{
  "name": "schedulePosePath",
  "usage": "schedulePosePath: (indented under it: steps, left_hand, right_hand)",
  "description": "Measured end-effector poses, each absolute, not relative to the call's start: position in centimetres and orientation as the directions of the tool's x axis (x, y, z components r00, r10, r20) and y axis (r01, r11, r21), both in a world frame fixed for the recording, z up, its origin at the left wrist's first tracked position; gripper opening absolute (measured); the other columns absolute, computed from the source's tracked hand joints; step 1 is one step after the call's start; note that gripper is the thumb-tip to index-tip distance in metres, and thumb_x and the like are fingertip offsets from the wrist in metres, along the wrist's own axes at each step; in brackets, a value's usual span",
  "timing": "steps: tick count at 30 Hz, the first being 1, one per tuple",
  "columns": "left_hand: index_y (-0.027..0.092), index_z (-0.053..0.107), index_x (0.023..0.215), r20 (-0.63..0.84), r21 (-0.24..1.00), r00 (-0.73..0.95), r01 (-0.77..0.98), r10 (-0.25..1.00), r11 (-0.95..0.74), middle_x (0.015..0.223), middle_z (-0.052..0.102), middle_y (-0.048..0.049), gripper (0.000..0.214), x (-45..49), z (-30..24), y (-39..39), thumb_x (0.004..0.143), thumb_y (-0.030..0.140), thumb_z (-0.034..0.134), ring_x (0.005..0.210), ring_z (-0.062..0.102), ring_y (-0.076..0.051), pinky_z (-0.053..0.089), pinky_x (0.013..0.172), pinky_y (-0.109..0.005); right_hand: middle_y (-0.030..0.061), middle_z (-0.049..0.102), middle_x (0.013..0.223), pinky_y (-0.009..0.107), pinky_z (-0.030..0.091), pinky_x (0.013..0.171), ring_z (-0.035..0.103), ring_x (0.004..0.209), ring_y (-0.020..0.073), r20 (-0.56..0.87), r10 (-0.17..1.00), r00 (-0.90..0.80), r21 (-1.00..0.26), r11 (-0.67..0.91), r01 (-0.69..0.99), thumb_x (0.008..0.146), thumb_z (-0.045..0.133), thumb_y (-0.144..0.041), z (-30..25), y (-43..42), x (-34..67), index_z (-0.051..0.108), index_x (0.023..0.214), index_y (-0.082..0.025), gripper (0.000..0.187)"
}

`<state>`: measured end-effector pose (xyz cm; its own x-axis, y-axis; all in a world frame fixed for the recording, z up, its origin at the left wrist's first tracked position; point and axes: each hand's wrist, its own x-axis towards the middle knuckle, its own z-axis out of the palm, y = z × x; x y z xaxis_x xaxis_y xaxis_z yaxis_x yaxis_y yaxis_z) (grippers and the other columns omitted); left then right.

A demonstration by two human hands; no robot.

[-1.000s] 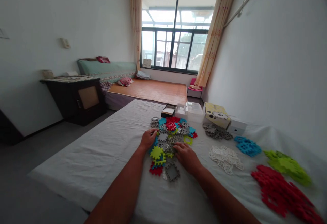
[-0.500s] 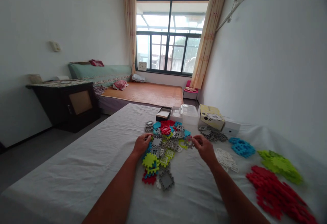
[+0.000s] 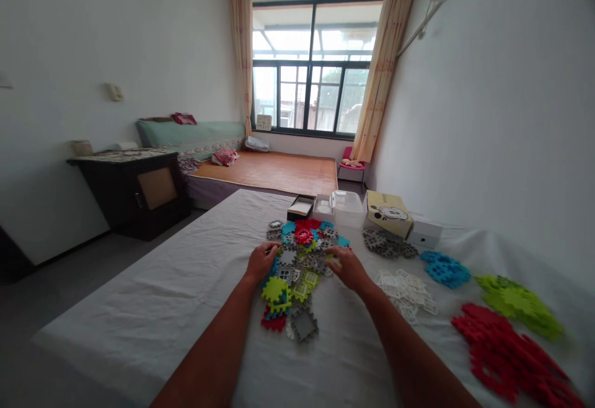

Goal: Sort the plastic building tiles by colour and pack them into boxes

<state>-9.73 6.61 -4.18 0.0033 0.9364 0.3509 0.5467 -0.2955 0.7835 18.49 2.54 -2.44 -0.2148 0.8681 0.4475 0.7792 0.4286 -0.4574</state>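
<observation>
A mixed heap of interlocking foam pieces [image 3: 297, 271] in grey, lime, blue and red lies on the white sheet [image 3: 162, 302] in front of me. My left hand [image 3: 261, 260] rests on the heap's left edge, fingers bent down onto the pieces. My right hand [image 3: 346, 268] lies on the heap's right side, fingers stretched toward a lime piece [image 3: 335, 262]. Neither hand lifts anything that I can see.
Sorted piles lie to the right: grey [image 3: 388, 243], white [image 3: 408, 287], blue [image 3: 445, 270], lime [image 3: 518, 302], red [image 3: 511, 346]. Behind the heap stand a dark tray [image 3: 301, 208], a clear container [image 3: 346, 206], a yellow box [image 3: 388, 212] and a white box [image 3: 426, 232].
My right hand went from the heap's middle out to the right with a grey piece at its fingertips, then came back onto the heap's right side. My left hand stayed put.
</observation>
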Motion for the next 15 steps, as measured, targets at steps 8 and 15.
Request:
schedulePosePath:
  steps: [8,15]
  left_hand:
    - [0.013,0.073,0.081,0.233,0.804,-0.005,0.563,0.973,-0.19,0.075,0.073,-0.005,0.026,-9.3,-3.8,8.2,0.066,0.02,0.053,0.071,0.065,-0.019,0.049,0.066,-0.026]
    - [0.014,0.07,0.092,0.303,0.825,-0.158,0.537,0.94,-0.175,0.086,0.073,-0.0065,0.033,-9.1,-3.2,10.0,0.072,0.024,0.047,0.08,0.065,-0.02,0.049,0.072,-0.028]
  right_hand:
    - [0.0068,0.067,0.105,0.038,0.044,0.089,0.056,0.099,0.0221,0.487,0.812,-0.32,-0.438,0.545,0.716,0.085,0.05,-0.027,-3.9,1.1,16.7,0.064,0.105,-0.02,0.025]
    - [0.0069,0.067,0.09,0.034,0.049,0.078,0.062,0.083,0.02,0.556,0.831,-0.022,-0.632,0.44,0.638,0.086,0.045,-0.039,-3.3,1.5,18.9,0.064,0.1,-0.021,0.029]
